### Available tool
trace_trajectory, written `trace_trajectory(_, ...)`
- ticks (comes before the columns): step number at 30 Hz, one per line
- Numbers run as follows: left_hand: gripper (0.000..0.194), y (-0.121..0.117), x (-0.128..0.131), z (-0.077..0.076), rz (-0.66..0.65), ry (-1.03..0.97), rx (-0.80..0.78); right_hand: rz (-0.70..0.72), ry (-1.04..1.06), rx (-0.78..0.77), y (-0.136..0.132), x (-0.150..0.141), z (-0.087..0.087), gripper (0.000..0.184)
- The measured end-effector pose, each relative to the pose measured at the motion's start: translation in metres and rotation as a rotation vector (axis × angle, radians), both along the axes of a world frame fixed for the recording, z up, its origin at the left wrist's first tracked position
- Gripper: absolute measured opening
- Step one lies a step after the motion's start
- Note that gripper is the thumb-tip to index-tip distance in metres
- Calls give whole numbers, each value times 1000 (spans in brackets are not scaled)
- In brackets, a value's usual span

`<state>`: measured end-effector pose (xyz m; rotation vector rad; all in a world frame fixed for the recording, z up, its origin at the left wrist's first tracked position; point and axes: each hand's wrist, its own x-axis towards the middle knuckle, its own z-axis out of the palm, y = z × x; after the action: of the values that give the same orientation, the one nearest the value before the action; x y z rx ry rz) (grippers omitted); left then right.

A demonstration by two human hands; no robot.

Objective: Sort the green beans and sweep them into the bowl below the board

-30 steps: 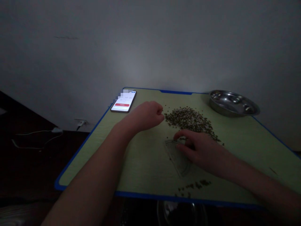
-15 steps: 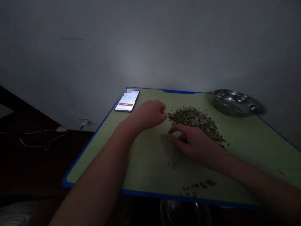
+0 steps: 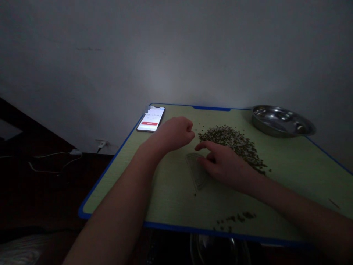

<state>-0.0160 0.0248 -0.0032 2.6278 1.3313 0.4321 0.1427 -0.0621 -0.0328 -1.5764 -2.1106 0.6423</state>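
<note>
A clear half-round protractor (image 3: 198, 178) extends out from under my right hand (image 3: 220, 162), which grips it. The thumb lies over its upper part, the index finger is bent forward above, and the other fingers are mostly hidden. My left hand (image 3: 179, 133) is closed in a fist, knuckles up, just left of a spread pile of small dark seeds or grains (image 3: 231, 136); whatever it may hold is hidden. The right hand is at the near side of that pile. A single dark seed (image 3: 195, 194) lies below the protractor.
The green table (image 3: 171, 191) has a blue rim and stands against a wall. A lit phone (image 3: 151, 119) lies at its back left, a steel bowl (image 3: 284, 121) at its back right. More seeds (image 3: 237, 218) lie near the front edge. Another shiny round vessel (image 3: 215, 248) shows below.
My right hand has moved slightly left and away from me, and the protractor has moved with it. The left hand stays closed in nearly the same place. The view has shifted a little.
</note>
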Motion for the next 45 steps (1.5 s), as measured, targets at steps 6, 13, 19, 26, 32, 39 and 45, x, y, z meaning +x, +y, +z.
trace_trajectory(6,15,5,-7,0,88,53,53,-18,68,-22,1,10,8,22)
trace_trajectory(13,15,10,-13,0,179,62,98,139,-40,108,-7,21,38,17)
trace_trajectory(19,14,13,-24,8,379,-24,113,443,-109,194,-15,2,42,27)
trace_trajectory(26,13,13,-27,8,400,-40,115,577,-185,62,-1,-20,32,23)
trace_trajectory(32,13,13,-28,7,388,-75,123,579,-229,55,15,-28,32,23)
trace_trajectory(39,12,15,-30,7,404,-102,114,542,-244,106,44,-34,28,26)
trace_trajectory(45,16,15,-29,8,477,-35,158,497,-242,60,69,-41,25,24)
